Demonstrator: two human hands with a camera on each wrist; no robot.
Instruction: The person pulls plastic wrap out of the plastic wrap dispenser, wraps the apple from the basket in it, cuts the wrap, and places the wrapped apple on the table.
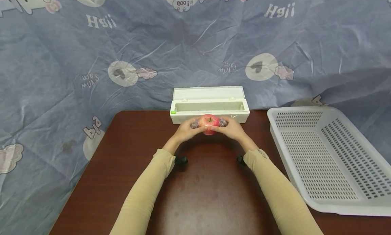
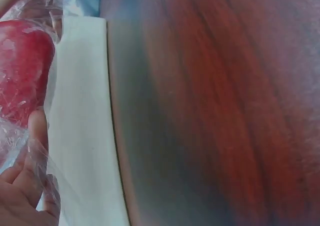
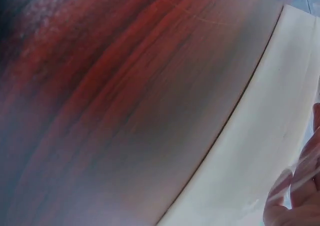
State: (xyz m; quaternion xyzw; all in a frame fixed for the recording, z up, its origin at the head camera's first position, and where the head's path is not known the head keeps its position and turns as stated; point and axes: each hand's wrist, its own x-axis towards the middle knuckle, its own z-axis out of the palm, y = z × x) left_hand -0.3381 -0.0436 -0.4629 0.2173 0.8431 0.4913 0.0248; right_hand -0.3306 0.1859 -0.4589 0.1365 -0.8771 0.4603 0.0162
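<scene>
A red apple [image 1: 209, 123], stem up and covered in clear plastic wrap, is held in the air between both hands. My left hand [image 1: 185, 130] grips it from the left and my right hand [image 1: 233, 129] from the right, the thumbs reaching toward its near side. Bunched plastic wrap [image 1: 223, 122] gathers at each side of the fruit, within the fingers. The left wrist view shows the apple's glossy side [image 2: 22, 68] with loose film around the fingers. In the right wrist view only part of the right hand [image 3: 300, 196] appears, film stretched across it; the apple is out of sight there.
Just behind the hands stands a long white box [image 1: 180, 119], its lid [image 1: 209, 92] raised at the back. A white perforated basket [image 1: 314, 160] sits on the right of the dark brown table [image 1: 122, 167]. A grey-blue patterned cloth [image 1: 183, 41] hangs behind.
</scene>
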